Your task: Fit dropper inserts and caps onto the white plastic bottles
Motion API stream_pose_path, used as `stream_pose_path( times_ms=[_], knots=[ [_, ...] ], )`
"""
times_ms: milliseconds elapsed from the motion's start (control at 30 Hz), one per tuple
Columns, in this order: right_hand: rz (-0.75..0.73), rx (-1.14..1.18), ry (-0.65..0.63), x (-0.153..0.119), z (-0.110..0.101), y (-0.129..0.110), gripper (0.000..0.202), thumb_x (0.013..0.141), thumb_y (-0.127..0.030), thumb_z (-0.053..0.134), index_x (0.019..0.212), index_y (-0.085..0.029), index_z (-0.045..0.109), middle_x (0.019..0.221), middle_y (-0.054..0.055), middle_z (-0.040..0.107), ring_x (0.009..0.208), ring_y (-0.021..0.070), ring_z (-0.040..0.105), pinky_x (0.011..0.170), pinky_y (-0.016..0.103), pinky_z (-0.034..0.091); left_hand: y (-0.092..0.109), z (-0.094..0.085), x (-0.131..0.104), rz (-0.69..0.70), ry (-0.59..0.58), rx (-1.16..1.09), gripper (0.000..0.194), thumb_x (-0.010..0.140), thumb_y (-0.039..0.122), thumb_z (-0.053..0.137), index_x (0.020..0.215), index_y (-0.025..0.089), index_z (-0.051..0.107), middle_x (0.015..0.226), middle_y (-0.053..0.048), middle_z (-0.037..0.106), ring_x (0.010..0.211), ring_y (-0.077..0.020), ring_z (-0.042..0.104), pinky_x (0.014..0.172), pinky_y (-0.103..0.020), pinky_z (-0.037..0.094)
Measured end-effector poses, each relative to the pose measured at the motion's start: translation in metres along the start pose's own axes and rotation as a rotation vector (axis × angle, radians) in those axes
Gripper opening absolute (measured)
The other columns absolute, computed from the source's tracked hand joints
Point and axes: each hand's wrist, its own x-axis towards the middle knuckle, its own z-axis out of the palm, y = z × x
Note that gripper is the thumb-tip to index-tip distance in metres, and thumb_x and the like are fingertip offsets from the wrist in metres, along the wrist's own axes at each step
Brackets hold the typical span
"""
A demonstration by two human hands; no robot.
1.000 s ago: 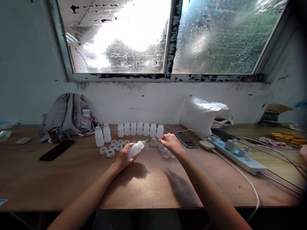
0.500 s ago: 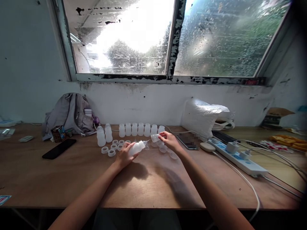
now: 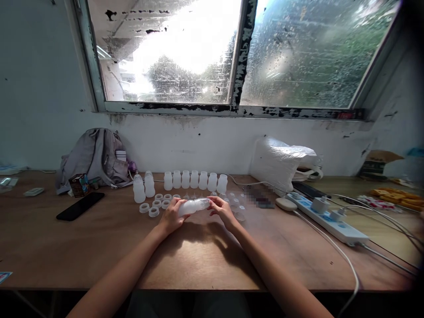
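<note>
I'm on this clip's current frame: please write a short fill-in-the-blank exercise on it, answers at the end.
1. The left hand grips a milky ____ whose clear cap is at the fingertips of the right hand.
2. The row near the wall has ____ uncapped bottles.
3. Two capped bottles stand to the ____ of that row.
4. The black phone lies nearer the person than the gray ____.

Missing words: bottle; seven; left; backpack.
</note>
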Motion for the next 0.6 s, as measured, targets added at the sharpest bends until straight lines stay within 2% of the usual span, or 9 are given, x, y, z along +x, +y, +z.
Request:
stream_pose_path(
  times_ms=[433,600],
  knots=[
    [-0.004,-0.006,0.008,-0.0039,0.0024,-0.0005,0.035,0.064,-0.041,0.059,0.088,-0.015,0.058,0.077,0.005,0.059,0.06,0.0128,0.054,0.044,0.023,0.045,0.0001,-0.0015,0.0004,0.025,-0.03,0.024,0.045,0.068,0.029,0.06,0.11,0.024,0.046,0.105,-0.006,0.044,0.097,-0.0209,0.046,0.087,-0.035,0.04],
    [0.015,-0.004,-0.04,-0.006,0.0019,-0.0013,0.034,0.065,-0.04,0.059,0.088,-0.015,0.057,0.076,0.004,0.058,0.062,0.013,0.056,0.047,0.024,0.046,0.0002,-0.0026,-0.0004,0.049,-0.031,0.029,0.044,0.068,0.028,0.059,0.11,0.021,0.046,0.104,-0.007,0.044,0.098,-0.0211,0.045,0.088,-0.035,0.039]
  ],
)
